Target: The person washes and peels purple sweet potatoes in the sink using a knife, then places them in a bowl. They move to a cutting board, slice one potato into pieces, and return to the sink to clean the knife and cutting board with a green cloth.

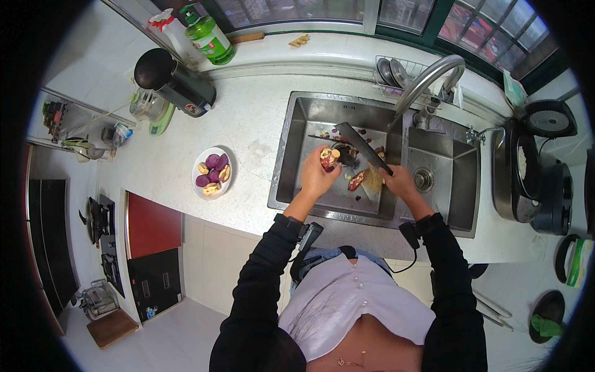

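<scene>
Over the large basin of a stainless steel sink (283,162), my left hand (317,173) holds a partly peeled sweet potato (329,157) with patches of reddish skin and yellow flesh. My right hand (400,180) grips the handle end of a dark, wide-bladed knife (362,146), whose blade slants up and left, just right of the sweet potato. Beneath my hands, another reddish sweet potato (357,181) lies beside a tan scrubber or mesh (373,180). Peel scraps (362,132) are scattered around the drain. Left of the sink, a white plate (223,189) holds several peeled purple and yellow pieces.
A curved faucet (420,81) arches over the divider towards the small basin (434,162). A black kettle-like appliance (193,93) and a green soap bottle (211,42) stand back left. A dish rack (379,76) sits behind the sink; an open rice cooker (506,181) stands at right.
</scene>
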### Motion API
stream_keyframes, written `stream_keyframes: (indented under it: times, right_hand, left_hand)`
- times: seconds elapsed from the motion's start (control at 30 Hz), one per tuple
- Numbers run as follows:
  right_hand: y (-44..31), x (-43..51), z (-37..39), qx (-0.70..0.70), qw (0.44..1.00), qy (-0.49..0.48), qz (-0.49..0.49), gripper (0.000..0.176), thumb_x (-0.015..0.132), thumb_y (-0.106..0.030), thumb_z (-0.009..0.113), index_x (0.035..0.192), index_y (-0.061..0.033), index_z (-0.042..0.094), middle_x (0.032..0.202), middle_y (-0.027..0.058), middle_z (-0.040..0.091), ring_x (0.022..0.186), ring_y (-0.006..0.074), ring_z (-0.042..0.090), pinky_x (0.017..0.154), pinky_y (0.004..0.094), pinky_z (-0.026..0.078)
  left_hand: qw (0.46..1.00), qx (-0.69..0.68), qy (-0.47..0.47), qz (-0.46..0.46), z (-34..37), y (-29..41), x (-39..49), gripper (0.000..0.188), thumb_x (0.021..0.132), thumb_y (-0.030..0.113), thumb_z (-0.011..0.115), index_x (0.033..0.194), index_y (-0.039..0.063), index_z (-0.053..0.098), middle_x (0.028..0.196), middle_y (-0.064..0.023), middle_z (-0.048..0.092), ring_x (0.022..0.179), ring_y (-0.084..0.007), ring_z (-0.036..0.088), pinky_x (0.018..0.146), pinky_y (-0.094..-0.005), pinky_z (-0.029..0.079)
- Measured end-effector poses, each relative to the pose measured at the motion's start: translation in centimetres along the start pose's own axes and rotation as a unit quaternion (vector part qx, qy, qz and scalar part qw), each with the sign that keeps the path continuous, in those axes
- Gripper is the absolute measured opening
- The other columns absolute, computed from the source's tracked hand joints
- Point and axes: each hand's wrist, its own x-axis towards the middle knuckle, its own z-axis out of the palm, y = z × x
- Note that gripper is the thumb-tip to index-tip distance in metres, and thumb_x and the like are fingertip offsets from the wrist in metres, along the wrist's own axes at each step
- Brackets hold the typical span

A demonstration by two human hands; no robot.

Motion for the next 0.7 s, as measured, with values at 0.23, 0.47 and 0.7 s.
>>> stream_keyframes:
  times: [0.23, 0.47, 0.7]
  right_hand:
    - [-1.7, 0.7, -1.0, 0.039, 0.999, -0.008, 0.028, 0.032, 0.078, -0.036, 0.055, 0.078, -0.0042, 0.061, 0.060, 0.0188, 0.054, 0.059, 0.0358, 0.054, 0.051, 0.0402, 0.040]
    - [-3.2, 0.3, -1.7, 0.074, 0.997, 0.011, 0.016, 0.033, 0.079, -0.036, 0.056, 0.082, -0.0039, 0.061, 0.055, 0.0161, 0.051, 0.052, 0.0256, 0.050, 0.048, 0.0358, 0.038]
    - [-5.1, -0.7, -2.1, 0.048, 0.993, 0.095, -0.053, 0.028, 0.078, -0.030, 0.057, 0.099, -0.0115, 0.060, 0.063, 0.0149, 0.055, 0.053, 0.0253, 0.052, 0.050, 0.0340, 0.041]
  left_hand:
    - [0.743, -0.526, -0.029, -0.412, 0.5, -1.2, 0.9, 0.021, 0.082, 0.020, 0.058, 0.098, 0.010, 0.050, 0.086, -0.0021, 0.057, 0.077, -0.0118, 0.056, 0.070, -0.0247, 0.046]
    - [0.627, -0.660, -0.050, -0.412, -1.1, -1.8, 1.0, 0.018, 0.082, 0.020, 0.057, 0.093, 0.006, 0.055, 0.087, -0.0053, 0.060, 0.080, -0.0135, 0.059, 0.070, -0.0236, 0.051]
    - [0.572, -0.641, -0.032, -0.511, -0.9, -0.9, 0.4, 0.020, 0.081, 0.013, 0.056, 0.098, 0.002, 0.056, 0.093, -0.0083, 0.060, 0.083, -0.0172, 0.059, 0.073, -0.0237, 0.051]
